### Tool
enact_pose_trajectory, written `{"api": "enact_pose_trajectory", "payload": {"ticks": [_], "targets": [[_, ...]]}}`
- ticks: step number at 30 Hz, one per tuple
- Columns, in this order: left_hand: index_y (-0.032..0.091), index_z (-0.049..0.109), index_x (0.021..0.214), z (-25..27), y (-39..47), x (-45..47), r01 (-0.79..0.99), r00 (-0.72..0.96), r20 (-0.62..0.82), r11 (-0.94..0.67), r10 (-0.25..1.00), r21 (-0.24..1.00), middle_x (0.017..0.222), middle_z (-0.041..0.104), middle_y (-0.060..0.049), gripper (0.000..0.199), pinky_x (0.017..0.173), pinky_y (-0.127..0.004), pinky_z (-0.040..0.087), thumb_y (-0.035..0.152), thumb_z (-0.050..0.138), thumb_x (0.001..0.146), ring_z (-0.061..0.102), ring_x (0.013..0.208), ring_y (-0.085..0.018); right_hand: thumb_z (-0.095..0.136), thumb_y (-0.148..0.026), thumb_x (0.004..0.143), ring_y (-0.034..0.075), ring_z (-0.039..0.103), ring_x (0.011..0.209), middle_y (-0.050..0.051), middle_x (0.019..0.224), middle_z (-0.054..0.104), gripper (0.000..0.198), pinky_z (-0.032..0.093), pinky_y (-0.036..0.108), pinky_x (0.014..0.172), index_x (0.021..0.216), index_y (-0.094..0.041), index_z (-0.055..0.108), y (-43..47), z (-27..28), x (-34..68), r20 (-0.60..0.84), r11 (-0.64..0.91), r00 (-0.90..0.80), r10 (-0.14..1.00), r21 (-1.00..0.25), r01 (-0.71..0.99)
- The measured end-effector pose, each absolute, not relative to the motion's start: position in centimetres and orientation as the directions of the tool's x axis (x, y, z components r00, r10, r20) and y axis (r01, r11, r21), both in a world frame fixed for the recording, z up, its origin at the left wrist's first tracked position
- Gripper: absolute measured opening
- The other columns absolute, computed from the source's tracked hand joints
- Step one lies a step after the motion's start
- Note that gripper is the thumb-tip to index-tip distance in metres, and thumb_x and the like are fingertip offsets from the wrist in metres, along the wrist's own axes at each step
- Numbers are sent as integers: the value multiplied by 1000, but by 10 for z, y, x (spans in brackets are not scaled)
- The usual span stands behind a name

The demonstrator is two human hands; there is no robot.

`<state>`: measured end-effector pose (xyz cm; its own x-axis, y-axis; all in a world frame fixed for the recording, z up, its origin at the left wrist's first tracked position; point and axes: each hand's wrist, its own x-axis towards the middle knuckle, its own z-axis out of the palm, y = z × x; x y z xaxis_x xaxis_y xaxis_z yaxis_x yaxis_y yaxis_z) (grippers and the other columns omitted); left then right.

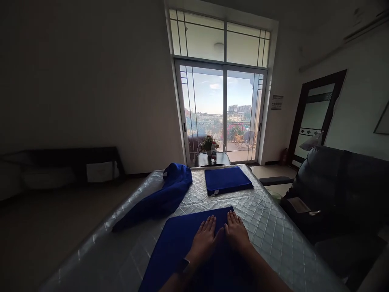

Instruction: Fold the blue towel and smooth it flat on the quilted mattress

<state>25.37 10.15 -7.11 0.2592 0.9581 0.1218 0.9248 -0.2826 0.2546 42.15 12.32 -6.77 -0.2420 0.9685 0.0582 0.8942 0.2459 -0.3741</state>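
step: smoothing/flattening blue cloth (182, 247) on mattress (267, 227) | L hand (204, 240) + R hand (236, 234) open, palms flat on cloth, side by side | folded cloth (227, 180) + crumpled cloth (161, 198) beyond | next, likely: grip an edge to fold

Two bare forearms, no sleeves; the left hand (204, 239) wears a dark band at its wrist, the right hand (236, 234) nothing.

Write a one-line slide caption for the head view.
Left hand and right hand rest flat, side by side, on a blue cloth spread over a quilted mattress.
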Motion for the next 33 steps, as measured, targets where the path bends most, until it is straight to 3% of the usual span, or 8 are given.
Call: {"api": "enact_pose_trajectory", "payload": {"ticks": [7,12,21,27,33], "targets": [[5,26,152,-67,78,151,994,31,62,-37,998,106,162,25,-14,74,125,-45,23,54,13,98,22,152,-25,14,-42,96,19,11,153,8,166,15,68,10,40,125,155,-9,18,120,-60,419,6,224,-240,971,-379,898],[3,24,152,-70,65,110,984,-91,80,77,993,160,163,23,-14,76,125,-42,24,54,9,98,22,152,-24,15,-40,97,18,11,153,9,166,15,67,8,38,125,155,-9,19,122,-64,417,7,216,-227,974,-342,915],[1,28,151,-80,65,103,976,-78,131,48,988,214,162,24,-18,78,125,-43,23,56,16,97,22,151,-26,15,-41,97,17,10,153,11,166,18,68,8,36,124,154,-6,20,120,-59,411,-2,215,-224,974,-278,936],[-2,28,150,-73,61,105,985,-71,126,49,989,168,161,25,-19,78,125,-42,23,55,15,97,22,151,-26,16,-42,98,19,10,153,14,165,18,68,9,38,124,154,-4,19,107,-48,412,0,202,-210,978,-275,940],[0,27,151,-73,61,106,978,-81,118,57,990,199,162,24,-17,77,125,-41,21,54,14,97,22,151,-24,16,-49,97,19,11,153,8,165,16,69,11,41,125,155,-10,20,77,-48,421,48,270,-269,962,-297,916]]}}
